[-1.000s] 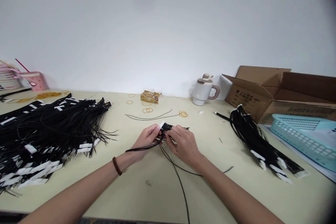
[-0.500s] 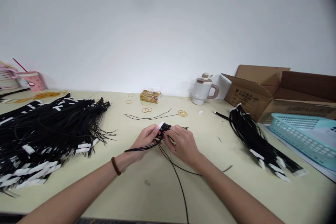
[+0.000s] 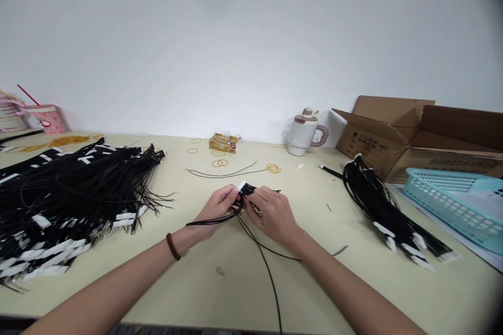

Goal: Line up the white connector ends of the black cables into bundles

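Note:
My left hand [image 3: 217,209] and my right hand [image 3: 272,214] meet at the middle of the table, both closed on a small bundle of black cables [image 3: 250,191] with white tags at its far end. Loose black strands trail from the bundle toward me across the pale tabletop [image 3: 243,282]. A brown band sits on my left wrist. A large heap of black tagged cables [image 3: 66,193] lies to the left. A smaller bundled pile of cables [image 3: 377,204] lies to the right.
Rubber bands [image 3: 274,169] and a small yellow box [image 3: 224,142] lie beyond my hands. A white mug with a lid [image 3: 304,134] stands by the wall. An open cardboard box [image 3: 416,133] and a teal basket [image 3: 456,204] sit at the right. A pink cup [image 3: 46,119] stands far left.
My hands stay on the bundle with only slight finger movement. The view has shifted a little.

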Demonstrator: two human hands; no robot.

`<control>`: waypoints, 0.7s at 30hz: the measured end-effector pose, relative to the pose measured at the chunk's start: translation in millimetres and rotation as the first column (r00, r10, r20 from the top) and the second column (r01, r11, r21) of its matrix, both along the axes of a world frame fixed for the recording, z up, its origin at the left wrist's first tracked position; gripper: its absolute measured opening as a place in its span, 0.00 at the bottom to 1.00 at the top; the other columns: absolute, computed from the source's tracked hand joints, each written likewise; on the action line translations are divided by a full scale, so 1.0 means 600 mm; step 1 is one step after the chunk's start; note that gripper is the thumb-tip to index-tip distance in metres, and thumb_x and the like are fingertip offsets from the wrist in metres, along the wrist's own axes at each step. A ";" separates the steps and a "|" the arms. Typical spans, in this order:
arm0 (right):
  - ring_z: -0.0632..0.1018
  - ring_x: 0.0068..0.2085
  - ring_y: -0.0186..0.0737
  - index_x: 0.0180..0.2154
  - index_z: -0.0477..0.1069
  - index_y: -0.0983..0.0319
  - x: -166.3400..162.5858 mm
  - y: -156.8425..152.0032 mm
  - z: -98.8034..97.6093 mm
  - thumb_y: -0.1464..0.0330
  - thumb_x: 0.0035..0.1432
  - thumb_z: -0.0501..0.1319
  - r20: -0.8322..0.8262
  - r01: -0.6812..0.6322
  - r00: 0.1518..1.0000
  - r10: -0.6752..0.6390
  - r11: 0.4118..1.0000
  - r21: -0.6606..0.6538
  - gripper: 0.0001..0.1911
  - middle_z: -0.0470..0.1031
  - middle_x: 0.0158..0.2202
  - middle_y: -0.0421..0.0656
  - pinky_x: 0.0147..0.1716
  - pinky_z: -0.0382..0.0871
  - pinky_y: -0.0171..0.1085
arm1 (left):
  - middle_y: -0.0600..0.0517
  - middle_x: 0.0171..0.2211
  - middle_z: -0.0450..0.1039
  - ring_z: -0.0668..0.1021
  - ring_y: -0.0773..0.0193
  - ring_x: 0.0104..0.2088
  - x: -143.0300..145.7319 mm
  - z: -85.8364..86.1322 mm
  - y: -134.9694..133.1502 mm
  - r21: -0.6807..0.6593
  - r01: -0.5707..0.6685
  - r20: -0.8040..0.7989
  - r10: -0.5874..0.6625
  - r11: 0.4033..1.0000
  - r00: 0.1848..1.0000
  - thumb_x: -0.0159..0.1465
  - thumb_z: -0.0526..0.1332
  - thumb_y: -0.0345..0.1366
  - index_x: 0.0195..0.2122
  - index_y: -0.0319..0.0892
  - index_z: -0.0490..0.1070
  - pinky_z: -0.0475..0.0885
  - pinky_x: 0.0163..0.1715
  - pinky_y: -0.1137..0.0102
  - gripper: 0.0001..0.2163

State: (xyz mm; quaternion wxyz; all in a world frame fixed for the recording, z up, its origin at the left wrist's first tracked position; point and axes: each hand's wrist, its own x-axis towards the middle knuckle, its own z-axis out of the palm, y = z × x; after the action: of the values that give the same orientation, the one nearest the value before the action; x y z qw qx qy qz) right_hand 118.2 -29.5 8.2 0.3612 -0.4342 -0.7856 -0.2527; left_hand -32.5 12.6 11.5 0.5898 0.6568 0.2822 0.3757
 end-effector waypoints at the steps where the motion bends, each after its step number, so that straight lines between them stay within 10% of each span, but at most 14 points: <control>1: 0.62 0.24 0.32 0.23 0.62 0.62 0.000 0.000 0.000 0.73 0.57 0.51 0.002 -0.001 1.000 0.001 1.000 0.003 0.11 0.65 0.21 0.38 0.23 0.51 0.33 | 0.56 0.23 0.58 0.62 0.70 0.25 0.000 0.000 0.000 -0.003 0.001 0.002 -0.001 1.000 1.000 0.58 0.52 0.49 0.25 0.39 0.61 0.62 0.27 0.73 0.16; 21: 0.62 0.24 0.33 0.22 0.61 0.62 0.000 0.000 -0.001 0.73 0.57 0.51 0.018 -0.002 1.000 0.002 1.000 -0.007 0.12 0.64 0.21 0.38 0.23 0.51 0.34 | 0.56 0.23 0.57 0.61 0.70 0.24 0.000 0.003 -0.002 0.011 0.001 -0.023 0.000 1.000 1.000 0.58 0.52 0.49 0.24 0.40 0.60 0.60 0.25 0.73 0.16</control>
State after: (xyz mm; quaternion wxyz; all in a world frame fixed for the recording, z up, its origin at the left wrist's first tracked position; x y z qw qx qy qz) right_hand 118.0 -29.3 7.7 0.3526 -0.4326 -0.7902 -0.2534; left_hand -32.2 11.3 13.3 0.5829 0.6645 0.2868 0.3693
